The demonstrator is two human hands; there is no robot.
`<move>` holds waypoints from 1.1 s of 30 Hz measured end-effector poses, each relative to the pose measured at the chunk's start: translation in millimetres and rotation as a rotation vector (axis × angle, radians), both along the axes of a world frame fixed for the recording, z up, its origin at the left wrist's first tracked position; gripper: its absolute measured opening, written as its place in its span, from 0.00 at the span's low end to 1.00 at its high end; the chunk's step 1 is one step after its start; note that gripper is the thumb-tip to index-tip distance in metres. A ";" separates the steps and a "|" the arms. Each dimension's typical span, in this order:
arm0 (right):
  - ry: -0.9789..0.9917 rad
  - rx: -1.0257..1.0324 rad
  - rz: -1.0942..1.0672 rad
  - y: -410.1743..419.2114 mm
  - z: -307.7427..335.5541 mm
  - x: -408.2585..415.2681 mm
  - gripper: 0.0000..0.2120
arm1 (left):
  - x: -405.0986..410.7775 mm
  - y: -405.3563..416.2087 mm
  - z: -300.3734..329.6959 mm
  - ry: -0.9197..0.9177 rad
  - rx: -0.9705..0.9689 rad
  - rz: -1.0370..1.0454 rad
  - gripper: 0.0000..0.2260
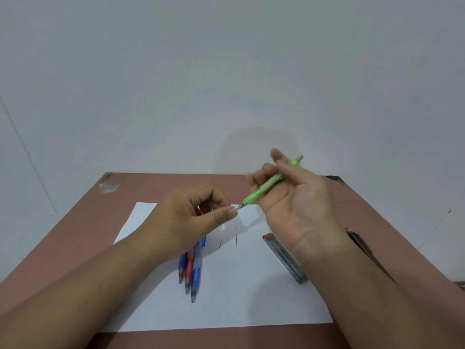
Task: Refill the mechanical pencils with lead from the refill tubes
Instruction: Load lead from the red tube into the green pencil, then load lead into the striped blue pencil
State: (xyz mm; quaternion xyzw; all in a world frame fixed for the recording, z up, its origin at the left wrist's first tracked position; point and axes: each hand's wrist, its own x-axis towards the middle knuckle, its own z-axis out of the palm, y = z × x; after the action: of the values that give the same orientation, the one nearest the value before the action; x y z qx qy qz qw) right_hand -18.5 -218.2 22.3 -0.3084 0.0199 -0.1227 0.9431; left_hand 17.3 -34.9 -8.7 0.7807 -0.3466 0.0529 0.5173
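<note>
Nearest, a white sheet of paper (226, 306) lies on the reddish-brown counter (75, 235). On the sheet, at 7 o'clock from its middle, three pencils (190, 270) lie side by side, two blue and one red, tips toward the viewer, their far ends hidden under the left wrist. At 3 o'clock from them a clear refill tube (284, 255) with a reddish cap lies on the sheet, partly under the right forearm. Between pencils and tube, two loose lead sticks (236, 236), one long and one short, lie apart on the paper. Farther on, left hand (193, 215), fingers curled, thumb and forefinger pinched together right at the metal tip of the green pencil (264, 188); whether a lead sits in the pinch I cannot tell. Right hand (294, 197), palm up, fingers wrapped round the green pencil's barrel, held above the counter, tip pointing to 8 o'clock. Beyond, a plain pale wall (226, 71).
</note>
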 end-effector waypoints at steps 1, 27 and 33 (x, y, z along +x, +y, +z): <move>0.053 -0.091 -0.011 0.8 -2.2 1.8 0.08 | 0.1 0.7 0.8 0.006 0.002 0.008 0.07; 0.691 -1.829 -0.479 -132.9 -4.3 -133.4 0.10 | -74.7 -91.9 21.9 -0.399 0.567 -0.338 0.27; 0.797 -1.953 -0.419 -135.6 -24.2 -134.1 0.11 | -85.0 -120.6 4.1 -0.539 0.567 -0.343 0.21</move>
State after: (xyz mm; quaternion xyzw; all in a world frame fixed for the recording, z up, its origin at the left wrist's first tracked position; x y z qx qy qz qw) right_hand -152.6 -353.9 -1.9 -0.9366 0.2718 -0.1355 0.1746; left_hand -67.6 -155.5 -4.5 0.7812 -0.5952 0.0706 0.1745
